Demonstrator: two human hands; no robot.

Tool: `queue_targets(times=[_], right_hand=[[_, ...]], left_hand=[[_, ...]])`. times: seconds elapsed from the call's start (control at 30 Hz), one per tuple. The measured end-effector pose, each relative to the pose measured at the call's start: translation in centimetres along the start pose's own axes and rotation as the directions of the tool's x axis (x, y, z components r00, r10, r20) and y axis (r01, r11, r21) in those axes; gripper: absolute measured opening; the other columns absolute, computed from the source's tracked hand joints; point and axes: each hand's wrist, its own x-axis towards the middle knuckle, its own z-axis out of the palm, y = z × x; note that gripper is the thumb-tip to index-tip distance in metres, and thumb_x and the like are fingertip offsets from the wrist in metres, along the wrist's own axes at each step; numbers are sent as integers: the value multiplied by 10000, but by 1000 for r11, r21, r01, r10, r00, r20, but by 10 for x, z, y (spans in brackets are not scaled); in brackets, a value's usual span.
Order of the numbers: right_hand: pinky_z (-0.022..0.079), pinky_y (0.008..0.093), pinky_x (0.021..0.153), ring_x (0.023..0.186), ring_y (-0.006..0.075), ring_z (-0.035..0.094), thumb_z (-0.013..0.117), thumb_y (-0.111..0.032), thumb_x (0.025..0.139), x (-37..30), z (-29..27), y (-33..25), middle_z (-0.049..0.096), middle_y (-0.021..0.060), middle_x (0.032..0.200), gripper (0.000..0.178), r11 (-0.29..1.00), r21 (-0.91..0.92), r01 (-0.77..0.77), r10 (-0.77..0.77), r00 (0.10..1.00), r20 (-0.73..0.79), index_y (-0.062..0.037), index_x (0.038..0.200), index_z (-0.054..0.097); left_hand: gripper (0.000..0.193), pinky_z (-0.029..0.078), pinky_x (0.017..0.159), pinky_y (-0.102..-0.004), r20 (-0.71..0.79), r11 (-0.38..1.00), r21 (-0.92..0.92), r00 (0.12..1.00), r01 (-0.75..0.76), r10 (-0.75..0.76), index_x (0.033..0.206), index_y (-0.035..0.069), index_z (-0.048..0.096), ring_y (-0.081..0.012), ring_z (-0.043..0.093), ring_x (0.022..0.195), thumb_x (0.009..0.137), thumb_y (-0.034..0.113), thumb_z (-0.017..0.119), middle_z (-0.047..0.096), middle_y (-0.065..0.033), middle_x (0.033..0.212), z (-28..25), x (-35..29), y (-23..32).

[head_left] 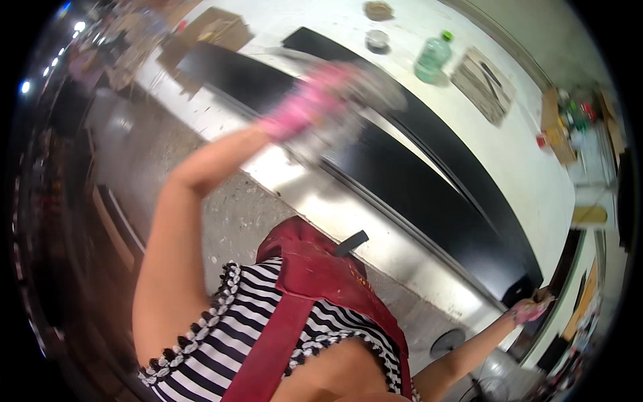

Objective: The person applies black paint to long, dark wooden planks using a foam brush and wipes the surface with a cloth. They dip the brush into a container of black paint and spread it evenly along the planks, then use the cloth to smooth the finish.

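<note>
Two long black boards (395,181) with curved edges lie close together across a white table (536,194). My left hand (311,100), in a pink glove, is over the boards at their far left part. Motion smears it, and a grey rag (375,90) is bunched in and around its fingers. Far off to the right, my right hand (529,309), also in a pink glove, is closed at the right end of the near board. Its fingertips are small and partly hidden there.
At the back of the table stand a green bottle (433,59) and a small jar (377,41). Near them lies a folded cloth (483,87) with a dark slim tool on it. An open cardboard box (218,27) is at the far left; another box (559,127) with bottles stands right.
</note>
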Motion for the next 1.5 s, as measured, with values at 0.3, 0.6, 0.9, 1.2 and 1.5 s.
queue_targets(times=[0.3, 0.6, 0.9, 1.2, 1.5], right_hand=[[516, 325, 855, 1057, 242, 599, 395, -189, 1004, -82, 92, -177, 576, 174, 1221, 401, 951, 247, 188, -257, 923, 285, 29, 1334, 457], [493, 386, 953, 1128, 275, 578, 381, -190, 1004, -67, 76, -196, 537, 186, 1252, 404, 983, 100, 153, -178, 929, 325, 24, 1338, 460], [454, 377, 964, 1089, 301, 596, 528, -480, 915, -70, 96, -175, 595, 203, 1193, 672, 897, 416, -150, 39, 964, 263, 56, 1312, 448], [491, 295, 893, 1018, 242, 628, 549, -162, 932, -73, 95, -195, 607, 184, 1163, 476, 756, 567, -327, 216, 943, 255, 44, 1340, 417], [496, 371, 862, 973, 288, 634, 571, -199, 881, -72, 99, -202, 623, 199, 1074, 470, 812, 500, -300, 229, 953, 200, 45, 1269, 468]], left_hand=[[501, 283, 1118, -467, 187, 849, 70, 843, -523, 504, 1327, 79, 463, -235, 494, 1232, 913, 358, 507, 527, -134, 1300, 166, 21, 8], [724, 387, 1077, -362, -399, 756, 601, 917, 261, 1, 1398, 180, 451, -260, 444, 1258, 732, -43, 625, 497, -79, 1350, -175, -71, -66], [589, 461, 955, -335, -623, 880, 358, 782, 312, -23, 1384, 64, 439, -245, 587, 1115, 817, -41, 556, 614, -92, 1229, -318, -133, -168], [665, 412, 1037, -382, 129, 899, 172, 914, -402, 384, 1366, 64, 454, -251, 524, 1191, 736, 98, 664, 477, -151, 1369, 162, -16, 58], [624, 462, 987, -329, 168, 919, 334, 973, -207, 158, 1329, 68, 490, -254, 572, 1145, 737, 22, 679, 558, -112, 1290, 86, -27, 44]])
